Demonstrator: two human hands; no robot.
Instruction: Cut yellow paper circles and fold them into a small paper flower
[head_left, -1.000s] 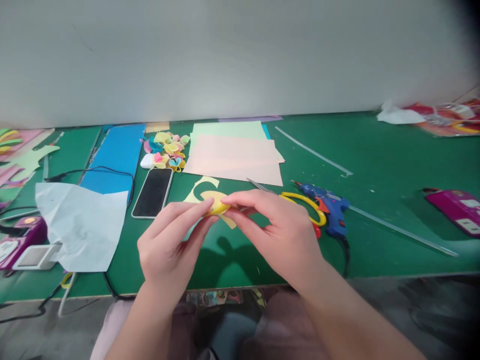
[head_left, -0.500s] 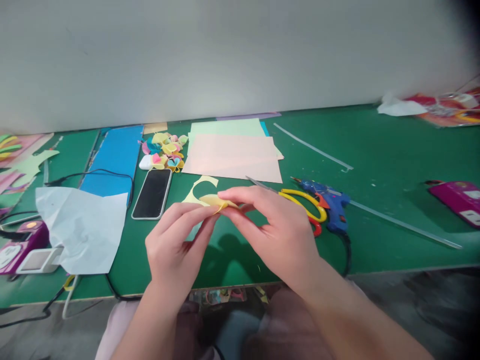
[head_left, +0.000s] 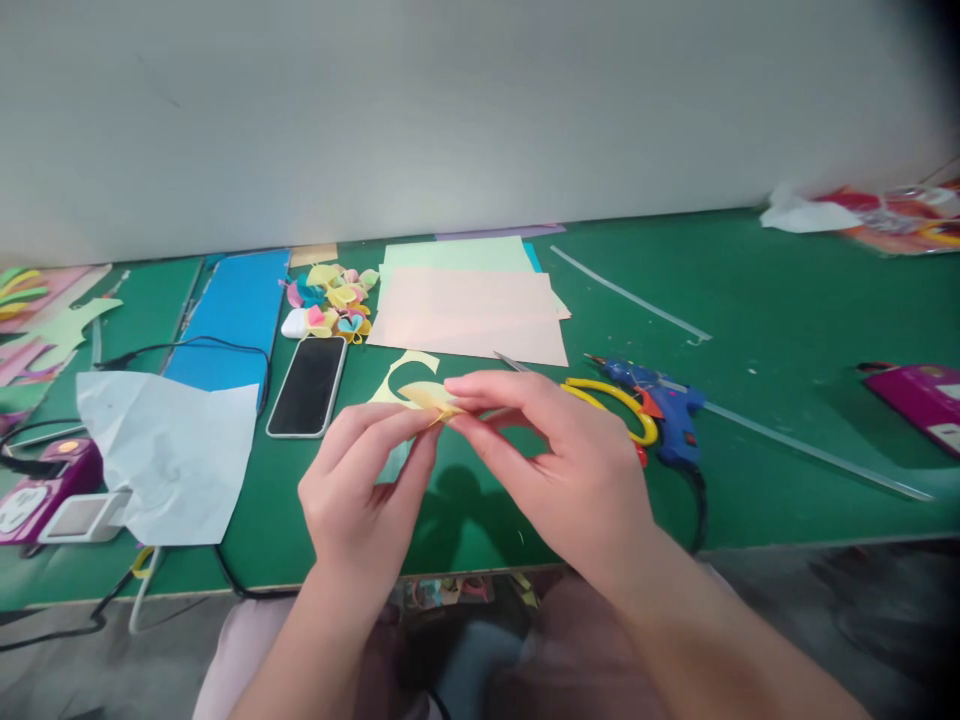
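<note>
Between my two hands, above the green table, is a small yellow paper piece (head_left: 426, 394), bent where the fingertips meet. My left hand (head_left: 367, 470) pinches its near left edge between thumb and fingers. My right hand (head_left: 555, 450) pinches the right side, its thumb below and forefinger on top. Just behind them lies a pale yellow paper scrap (head_left: 390, 383) with a round cut-out, partly covered by the fingers. Scissors with yellow handles (head_left: 611, 402) lie beyond my right hand, which hides part of them.
A blue glue gun (head_left: 667, 405) with a clear glue stick (head_left: 810, 448) lies at right. Left of centre are a phone (head_left: 307, 387), folded paper shapes (head_left: 337, 295) and a crumpled white sheet (head_left: 176, 455). Pink paper (head_left: 469, 312) lies behind; a black cable (head_left: 225, 575) crosses the front edge.
The yellow paper piece has tilted a little, showing more of its face, as the right fingers shifted along it. Both hands keep their pinch. The view has moved slightly.
</note>
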